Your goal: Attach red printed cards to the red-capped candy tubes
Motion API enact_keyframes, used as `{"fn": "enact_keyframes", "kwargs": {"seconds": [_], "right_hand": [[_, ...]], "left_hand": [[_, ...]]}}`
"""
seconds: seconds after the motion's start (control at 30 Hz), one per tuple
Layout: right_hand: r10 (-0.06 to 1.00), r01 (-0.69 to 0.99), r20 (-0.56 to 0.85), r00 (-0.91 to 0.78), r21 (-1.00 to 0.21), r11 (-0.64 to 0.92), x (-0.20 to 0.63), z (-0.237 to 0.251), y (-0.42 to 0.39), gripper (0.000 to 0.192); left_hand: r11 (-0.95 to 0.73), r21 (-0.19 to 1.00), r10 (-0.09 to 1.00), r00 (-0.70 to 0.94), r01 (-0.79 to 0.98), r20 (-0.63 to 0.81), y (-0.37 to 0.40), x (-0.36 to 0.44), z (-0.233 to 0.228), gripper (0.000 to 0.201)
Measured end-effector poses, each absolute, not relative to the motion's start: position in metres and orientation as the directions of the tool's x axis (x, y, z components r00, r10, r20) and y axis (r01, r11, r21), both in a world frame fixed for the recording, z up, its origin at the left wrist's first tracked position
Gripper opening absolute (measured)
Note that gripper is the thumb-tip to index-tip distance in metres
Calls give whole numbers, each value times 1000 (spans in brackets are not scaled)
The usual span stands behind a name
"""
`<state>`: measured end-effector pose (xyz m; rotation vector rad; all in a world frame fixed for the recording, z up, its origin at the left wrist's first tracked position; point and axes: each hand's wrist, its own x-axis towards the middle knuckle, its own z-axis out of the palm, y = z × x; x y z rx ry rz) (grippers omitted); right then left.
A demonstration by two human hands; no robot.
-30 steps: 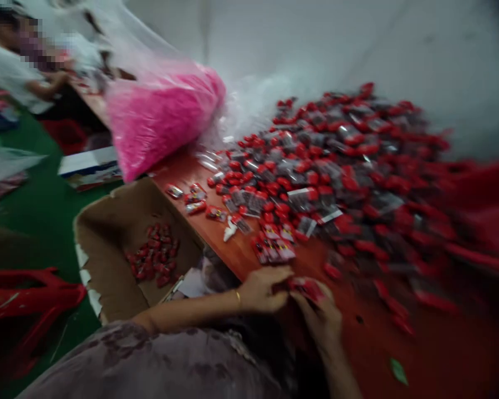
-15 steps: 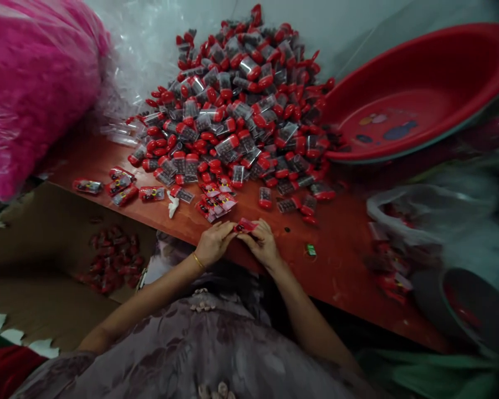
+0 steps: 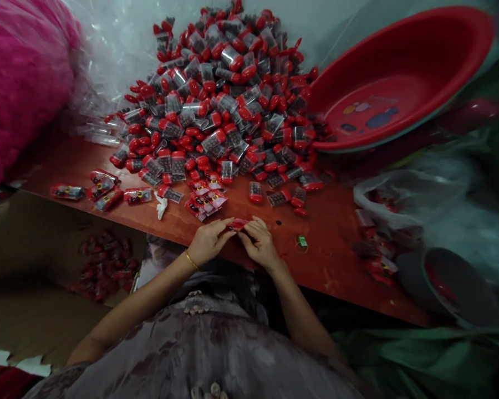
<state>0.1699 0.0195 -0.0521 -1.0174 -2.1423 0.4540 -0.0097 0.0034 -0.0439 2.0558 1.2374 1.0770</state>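
Note:
Between both hands, near the table's front edge, is a small red printed packet [image 3: 237, 224]. My left hand [image 3: 209, 241] pinches its left end, and my right hand [image 3: 259, 241] grips the right end. Fingers cover part of it, so its contents cannot be made out. Just beyond my left hand lies a fanned stack of red and pink printed packets [image 3: 204, 204]. Behind that rises a big heap of clear plastic cases with red ends [image 3: 216, 105], dark inside. Several cases in printed wrappers [image 3: 103, 187] rest at the left, near a crumpled white scrap [image 3: 161, 205].
A red basin [image 3: 382, 88] leans tilted at the back right. Pink material in a clear bag [image 3: 20, 83] bulges at the left. Below the table edge, a cardboard box [image 3: 33, 249] holds red packed items. A grey bucket [image 3: 419, 271] and plastic bag [image 3: 399, 183] sit right.
The view has shifted slightly, so the scene sits further left and a little higher. Both hands still hold the red packet, which now appears turned flatter between the fingers.

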Motion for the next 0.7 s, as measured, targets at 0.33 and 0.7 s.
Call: {"fn": "enact_keyframes", "kwargs": {"seconds": [0.33, 0.7], "right_hand": [[779, 566, 538, -322, -551, 614, 173, -44, 17, 10], [817, 602, 456, -354, -557, 572, 169, -37, 13, 12]], "left_hand": [[-379, 797, 922, 266, 471, 281, 3, -6, -42, 28], [-328, 759, 936, 300, 562, 183, 6, -4, -39, 26]]}}
